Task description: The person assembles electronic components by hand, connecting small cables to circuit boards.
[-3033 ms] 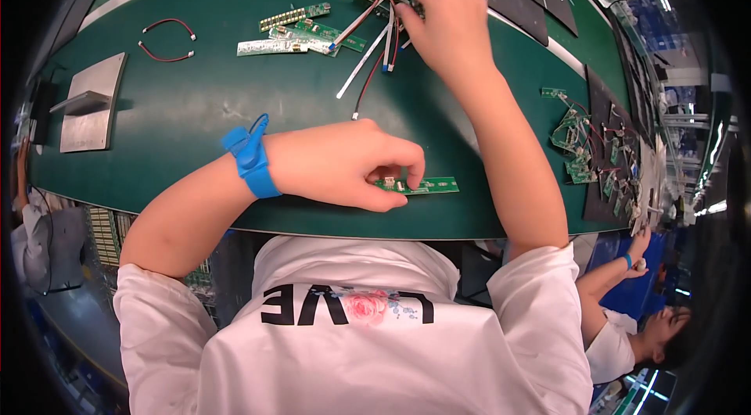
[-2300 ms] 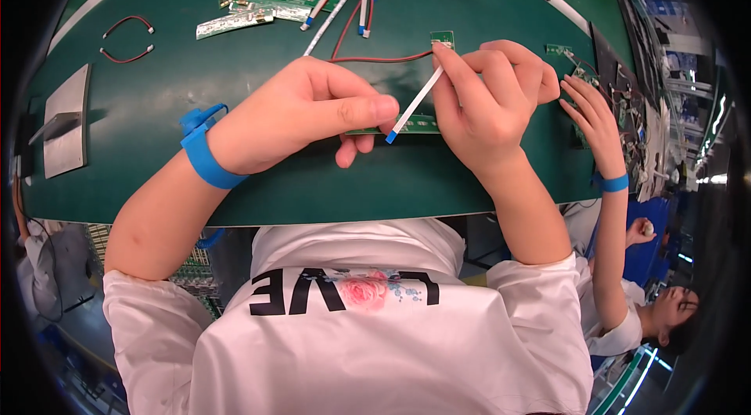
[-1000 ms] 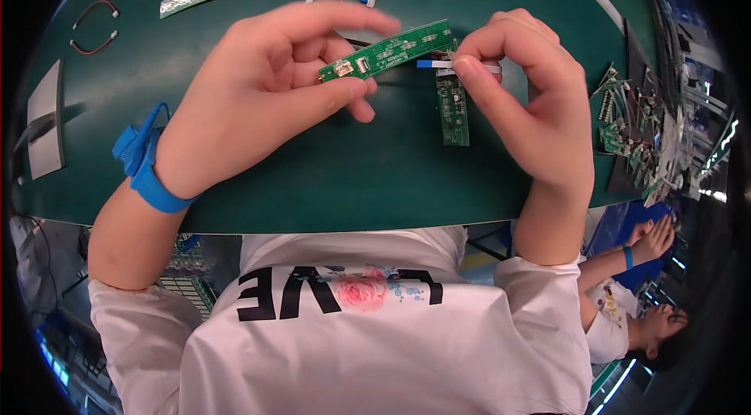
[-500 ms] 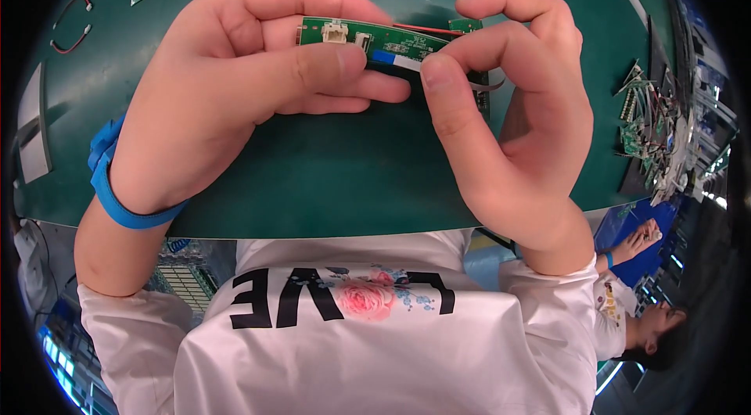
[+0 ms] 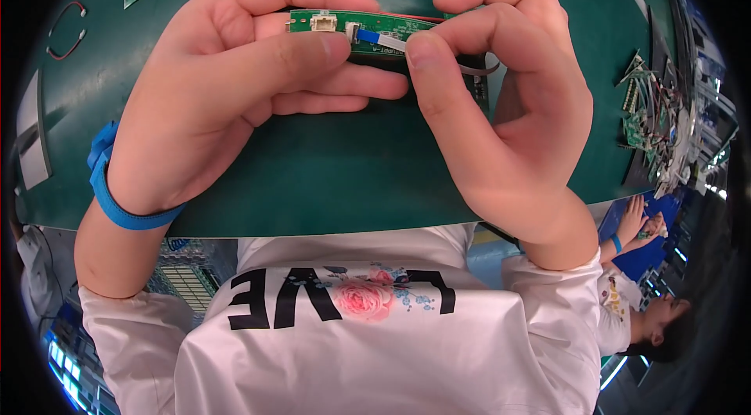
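1. Circuit board [image 5: 375,24], green, up above the table [image 5: 336,172], gripped in the left hand [image 5: 207,75], thumb and fingers closed!
2. Right hand [image 5: 516,106], thumb against finger, pinches a white ribbon cable [image 5: 390,43]; its end (bright blue, that) right at the board's small connector [image 5: 352,32].

A narrow green circuit board [image 5: 395,25] is lying crosswise, lifted above the bench [image 5: 344,172], its component face showing, while the left hand [image 5: 235,63] is gripping its left part. A cream socket [image 5: 323,22] is sitting near its left end, with a smaller slot connector [image 5: 352,32] just to the right. A flat white ribbon cable [image 5: 391,43] is running along the board, pinched by the right hand [image 5: 512,94]; its blue tip is pointing left and meeting the slot connector, seating unclear. Its greyish right stretch is curving back beside a second board [image 5: 479,90], which the right hand is mostly hiding.
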